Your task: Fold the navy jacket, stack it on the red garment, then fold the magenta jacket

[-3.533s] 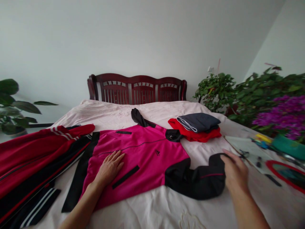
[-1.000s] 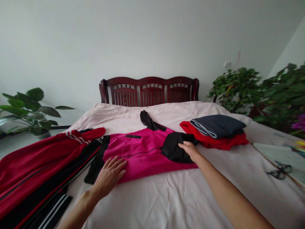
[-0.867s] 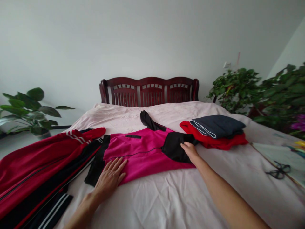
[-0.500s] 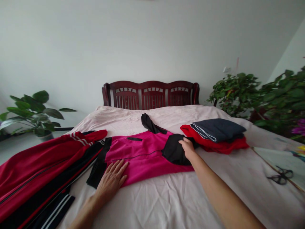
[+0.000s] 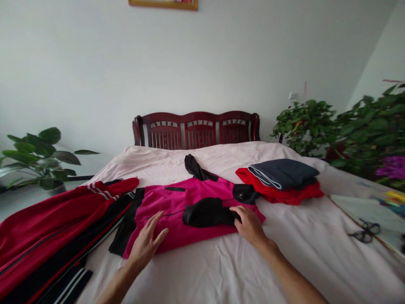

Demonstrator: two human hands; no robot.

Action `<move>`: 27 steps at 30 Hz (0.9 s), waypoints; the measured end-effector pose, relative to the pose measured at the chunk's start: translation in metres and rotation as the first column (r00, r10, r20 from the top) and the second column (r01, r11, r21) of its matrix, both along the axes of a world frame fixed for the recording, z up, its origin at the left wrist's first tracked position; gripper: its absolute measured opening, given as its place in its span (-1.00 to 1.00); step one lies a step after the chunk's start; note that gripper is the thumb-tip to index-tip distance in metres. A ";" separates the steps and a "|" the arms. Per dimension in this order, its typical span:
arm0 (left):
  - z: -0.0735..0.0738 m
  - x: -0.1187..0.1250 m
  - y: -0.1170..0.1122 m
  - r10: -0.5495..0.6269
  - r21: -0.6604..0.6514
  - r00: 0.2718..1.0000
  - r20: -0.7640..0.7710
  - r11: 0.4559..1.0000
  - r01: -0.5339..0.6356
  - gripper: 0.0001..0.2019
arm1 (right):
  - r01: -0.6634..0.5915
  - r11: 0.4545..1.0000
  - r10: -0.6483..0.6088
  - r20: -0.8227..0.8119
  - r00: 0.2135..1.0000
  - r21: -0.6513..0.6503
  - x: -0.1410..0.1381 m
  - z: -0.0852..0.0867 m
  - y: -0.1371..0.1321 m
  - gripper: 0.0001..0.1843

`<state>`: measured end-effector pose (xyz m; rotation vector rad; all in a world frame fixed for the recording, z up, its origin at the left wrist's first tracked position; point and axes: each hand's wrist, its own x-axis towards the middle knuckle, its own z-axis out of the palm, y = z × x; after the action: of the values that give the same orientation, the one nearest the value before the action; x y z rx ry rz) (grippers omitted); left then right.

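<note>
A magenta top (image 5: 171,236) with black trim lies spread on the bed. Its near black sleeve (image 5: 202,212) is folded across the body, while the far black sleeve (image 5: 194,166) sticks out toward the headboard. At the shirt's lower left, my left hand (image 5: 145,242) is open, thumb apart from the fingers, just over or touching the cloth. My right hand (image 5: 251,226) is at the shoulder end of the folded sleeve, its fingers lying over the edge and the thumb apart. A dark collar (image 5: 245,194) shows beyond it.
A red zip jacket (image 5: 53,221) with dark striped clothing lies at left. Folded red cloth (image 5: 284,194) under folded navy cloth (image 5: 286,173) sits at right. Glasses (image 5: 365,231) rest farther right. Potted plants (image 5: 47,160) stand beside the bed; the wooden headboard (image 5: 199,131) is behind.
The near black sleeve has moved left, across the shirt's body, uncovering the collar. My right hand has come nearer and loosened. My left hand has lifted slightly, thumb spread.
</note>
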<state>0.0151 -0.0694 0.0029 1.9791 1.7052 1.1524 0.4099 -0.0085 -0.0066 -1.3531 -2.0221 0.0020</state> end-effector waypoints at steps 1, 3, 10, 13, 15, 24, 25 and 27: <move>0.007 0.011 0.002 0.003 0.015 1.000 0.021 1.000 -0.003 -0.46 | 0.027 1.000 -0.027 0.007 1.000 0.004 0.002 -0.004 -0.001 -0.47; 0.024 0.037 0.010 0.007 0.054 0.999 0.052 0.999 -0.010 -0.51 | 0.048 0.998 -0.048 0.013 0.999 0.032 0.003 -0.009 -0.002 -0.44; 0.052 0.112 0.055 0.085 -0.157 0.996 0.010 0.984 -0.083 -0.41 | 0.080 0.992 -0.094 0.136 0.986 0.102 0.000 -0.011 -0.009 -0.55; 0.042 0.117 0.072 0.152 -0.288 0.975 0.161 0.952 -0.101 -0.71 | 0.085 0.991 -0.103 0.178 0.979 0.107 0.003 -0.013 -0.009 -0.60; 0.037 0.112 0.080 0.186 -0.293 0.937 0.296 0.951 -0.096 -0.89 | 0.101 0.989 -0.119 0.175 0.977 0.107 0.005 -0.014 -0.009 -0.62; 0.040 0.044 0.054 0.237 -0.205 0.313 0.920 0.970 -0.131 -0.81 | 0.090 0.993 -0.102 0.163 0.981 0.080 0.008 -0.009 -0.014 -0.45; 0.038 0.037 0.047 0.255 -0.234 0.204 0.945 0.964 -0.124 -0.83 | 0.095 0.993 -0.106 0.171 0.980 0.069 0.009 -0.009 -0.015 -0.43; 0.035 0.023 0.032 0.305 -0.306 -0.026 0.952 0.947 -0.096 -0.85 | 0.101 0.994 -0.108 0.183 0.977 0.046 0.011 -0.008 -0.015 -0.43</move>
<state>0.0383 -0.0369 0.0379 0.2410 1.0584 1.7723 0.4206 -0.0240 -0.0150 -1.4823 -2.0884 -0.2140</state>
